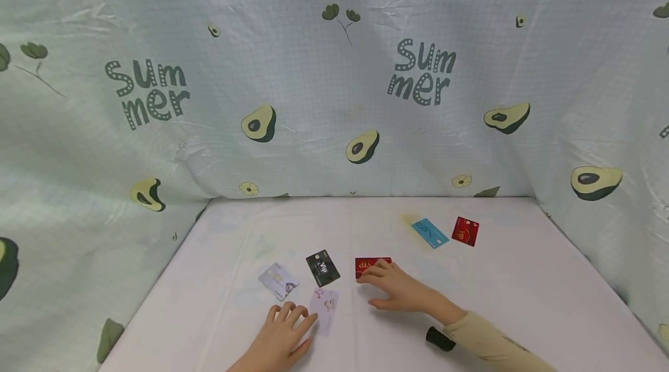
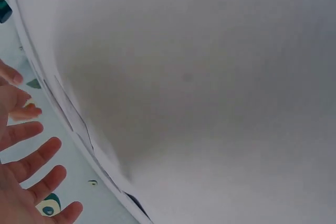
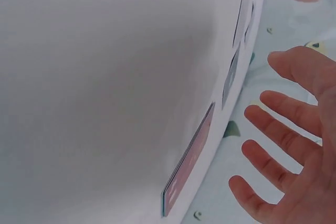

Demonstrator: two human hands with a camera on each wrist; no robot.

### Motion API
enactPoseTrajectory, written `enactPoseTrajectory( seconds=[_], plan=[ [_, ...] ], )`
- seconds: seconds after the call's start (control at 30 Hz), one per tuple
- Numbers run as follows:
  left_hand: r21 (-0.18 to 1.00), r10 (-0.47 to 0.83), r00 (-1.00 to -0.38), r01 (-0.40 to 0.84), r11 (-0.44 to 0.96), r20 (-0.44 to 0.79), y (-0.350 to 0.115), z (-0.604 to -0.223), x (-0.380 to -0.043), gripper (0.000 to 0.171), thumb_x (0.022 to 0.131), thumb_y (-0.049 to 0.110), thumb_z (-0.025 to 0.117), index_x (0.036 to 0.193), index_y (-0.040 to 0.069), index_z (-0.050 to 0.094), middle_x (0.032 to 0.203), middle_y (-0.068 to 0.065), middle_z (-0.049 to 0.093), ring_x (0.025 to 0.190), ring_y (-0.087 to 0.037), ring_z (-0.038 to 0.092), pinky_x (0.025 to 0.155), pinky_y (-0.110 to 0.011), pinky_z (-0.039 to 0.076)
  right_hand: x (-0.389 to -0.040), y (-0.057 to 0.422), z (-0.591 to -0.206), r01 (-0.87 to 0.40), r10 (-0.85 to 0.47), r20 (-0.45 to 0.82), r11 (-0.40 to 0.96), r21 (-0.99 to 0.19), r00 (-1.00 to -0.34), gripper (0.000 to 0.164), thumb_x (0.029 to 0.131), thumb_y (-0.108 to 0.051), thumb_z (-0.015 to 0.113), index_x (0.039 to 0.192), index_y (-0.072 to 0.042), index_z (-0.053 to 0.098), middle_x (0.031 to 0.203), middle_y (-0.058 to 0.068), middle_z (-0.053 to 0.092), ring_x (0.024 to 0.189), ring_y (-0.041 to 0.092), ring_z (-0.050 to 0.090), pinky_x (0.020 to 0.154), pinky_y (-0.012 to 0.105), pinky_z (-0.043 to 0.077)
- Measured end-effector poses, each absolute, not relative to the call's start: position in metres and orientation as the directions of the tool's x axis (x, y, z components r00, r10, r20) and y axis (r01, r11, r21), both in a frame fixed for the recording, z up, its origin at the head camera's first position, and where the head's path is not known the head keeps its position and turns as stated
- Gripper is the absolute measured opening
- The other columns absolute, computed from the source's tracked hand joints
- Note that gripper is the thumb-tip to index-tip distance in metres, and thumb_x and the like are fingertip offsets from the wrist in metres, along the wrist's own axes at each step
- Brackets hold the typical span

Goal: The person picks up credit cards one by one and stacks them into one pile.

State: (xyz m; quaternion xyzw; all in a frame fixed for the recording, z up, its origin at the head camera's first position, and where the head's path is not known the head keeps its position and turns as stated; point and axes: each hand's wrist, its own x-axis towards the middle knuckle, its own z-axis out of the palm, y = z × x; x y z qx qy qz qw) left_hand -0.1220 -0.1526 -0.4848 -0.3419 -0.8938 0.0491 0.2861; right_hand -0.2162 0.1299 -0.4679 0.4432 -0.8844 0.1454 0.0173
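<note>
Silver card (image 1: 279, 281), lower left of centre | left hand (image 1: 282, 337), fingers spread, at pink card (image 1: 326, 307) | black card (image 1: 323, 268) just above | red card (image 1: 364, 264), lower centre, partly under spread right hand (image 1: 399, 291), can't tell if touching | blue card (image 1: 430, 233), second red card (image 1: 465, 231) rightward

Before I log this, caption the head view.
Left hand at a pale pink card, right hand partly covering a red card, four more cards on the table.

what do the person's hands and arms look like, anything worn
The left hand and right hand are bare, with no gloves or rings visible. On the right is a beige sleeve with a small dark marking. A short black piece shows beside it; whether it is worn is unclear. No left sleeve is in view.
</note>
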Motion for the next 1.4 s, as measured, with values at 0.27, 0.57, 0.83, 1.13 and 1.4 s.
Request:
enactPoseTrajectory(
  seconds=[0.27,0.57,0.83,1.13,1.4],
  plan=[
    [-0.383,0.681,-0.613,0.563,0.732,0.400,-0.154,-0.494,-0.100,0.034,0.082,0.052,0.050,0.106,0.029,0.055,0.102,0.007,0.052,0.090,-0.013,0.046,0.070,-0.036,0.037,-0.216,0.106,-0.468,-0.834,-0.824,0.147,0.520,-0.185,-0.547,0.035,0.085,-0.028,0.058,0.119,-0.022,0.053,0.122,-0.009,0.053,0.109,0.012,0.043,0.091,0.043,0.040],
    [-0.445,0.720,-0.610,0.572,0.689,0.330,-0.157,-0.490,-0.096,0.041,0.091,0.053,0.029,0.113,0.029,0.054,0.112,0.006,0.054,0.101,-0.015,0.048,0.076,-0.042,0.041,-0.218,0.083,-0.472,-0.884,-0.879,0.098,0.462,-0.072,-0.467,0.035,0.087,-0.028,0.056,0.122,-0.026,0.052,0.130,-0.010,0.048,0.109,0.011,0.042,0.092,0.044,0.039],
    [-0.347,0.688,-0.684,0.602,0.719,0.240,-0.160,-0.486,-0.104,0.043,0.086,0.053,0.044,0.117,0.024,0.051,0.109,0.001,0.051,0.101,-0.022,0.048,0.078,-0.046,0.041,-0.225,0.068,-0.479,-0.919,-0.919,0.059,0.393,0.039,-0.391,0.041,0.086,-0.032,0.056,0.127,-0.028,0.047,0.133,-0.011,0.045,0.109,0.011,0.042,0.086,0.035,0.040],
    [-0.374,0.679,-0.662,0.571,0.731,0.318,-0.157,-0.483,-0.117,0.044,0.077,0.048,0.058,0.108,0.018,0.058,0.099,0.002,0.056,0.098,-0.021,0.051,0.080,-0.045,0.040,-0.230,0.059,-0.476,-0.929,-0.932,0.000,0.362,0.072,-0.363,0.047,0.087,-0.032,0.055,0.131,-0.027,0.042,0.138,-0.013,0.040,0.109,0.011,0.042,0.084,0.032,0.040],
    [-0.323,0.676,-0.698,0.599,0.732,0.237,-0.157,-0.483,-0.118,0.036,0.080,0.045,0.056,0.104,0.017,0.059,0.101,0.001,0.056,0.099,-0.023,0.050,0.080,-0.047,0.040,-0.231,0.057,-0.476,-0.931,-0.934,-0.022,0.353,0.094,-0.357,0.048,0.087,-0.031,0.055,0.132,-0.027,0.042,0.138,-0.014,0.039,0.110,0.010,0.042,0.086,0.034,0.041]
  ],
)
